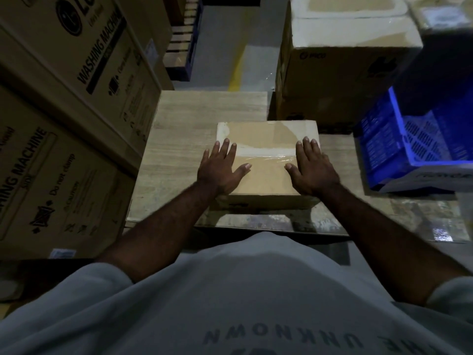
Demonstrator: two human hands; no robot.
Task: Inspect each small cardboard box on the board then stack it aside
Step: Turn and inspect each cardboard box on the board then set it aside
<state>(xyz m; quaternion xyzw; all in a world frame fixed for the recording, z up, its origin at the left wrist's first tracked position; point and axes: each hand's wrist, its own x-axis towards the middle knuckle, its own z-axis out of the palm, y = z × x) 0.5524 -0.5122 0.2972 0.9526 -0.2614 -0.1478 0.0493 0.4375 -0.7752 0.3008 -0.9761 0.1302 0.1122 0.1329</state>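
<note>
Now, edges first. The small cardboard box (266, 172) sits on the board (179, 149), towards its near side, with the box's front face just behind the board's near edge. Bare wood grain shows to the left of the box and beyond it, up to the far edge.

The stacked washing machine cartons (76, 103) stand hard against the board's left edge and rise above it. On the right, a blue plastic crate (404, 142) stands near the box but apart from it. A large brown carton (343, 70) stands just past the box's far right corner. Between the two stacks a strip of grey floor with a yellow line (236, 75) runs away from you.

Hands: your left hand (221, 169) lies flat over the left edge of the box top, fingers straight and slightly spread, thumb pointing inward across the lid. Your right hand (313, 169) mirrors it along the right edge, also flat, fingers spread. Neither hand curls round anything; both press or rest on the top.

Box appearance: tan cardboard, low and roughly square. A band of clear tape crosses the lid between your thumbs and catches the light. The far part of the lid shows paler, uneven patches. The front face is in shadow; any print there is too dark to read.
</note>
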